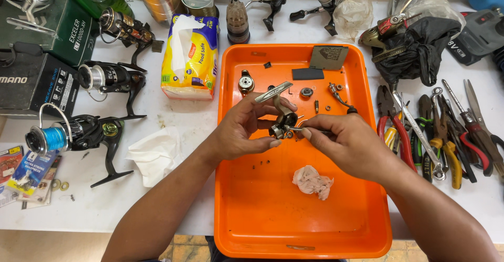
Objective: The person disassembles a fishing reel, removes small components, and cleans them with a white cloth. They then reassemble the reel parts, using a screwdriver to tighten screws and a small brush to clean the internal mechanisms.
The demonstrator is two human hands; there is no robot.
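Two hands: both work over the orange tray, which sits on a white table crowded with gear.
Tray: wide, shallow plastic with a raised rim; it looks light and smooth, and small loose parts lie scattered on its floor.
Spinning reels: several stand well to the left of the tray, among them a black spinning reel with blue line; they look heavy for their size and awkward in shape.
Hand tools: a pile of pliers and cutters lies just right of the tray, steel and stiff, with coated handles.
Tissue pack: a yellow and blue tissue pack rests near the tray's upper left corner, soft and light.
Left hand: the left hand is closed on a small metal reel part, thumb below and fingers curled over it, above the middle of the tray.
Reel part: dark, with a silvery arm jutting up; I judge it rigid, light, probably oily and slippery, best pinched on its thick body, not the thin arm.
Right hand: the right hand pinches a thin metal tool between thumb and forefinger, its tip touching the reel part.
Pink wad: crumpled soft tissue or rag on the tray floor, near the right wrist, nearly weightless.
Loose bits: a small round bearing-like piece lies further up the tray; tiny, easily lost, apt to roll.
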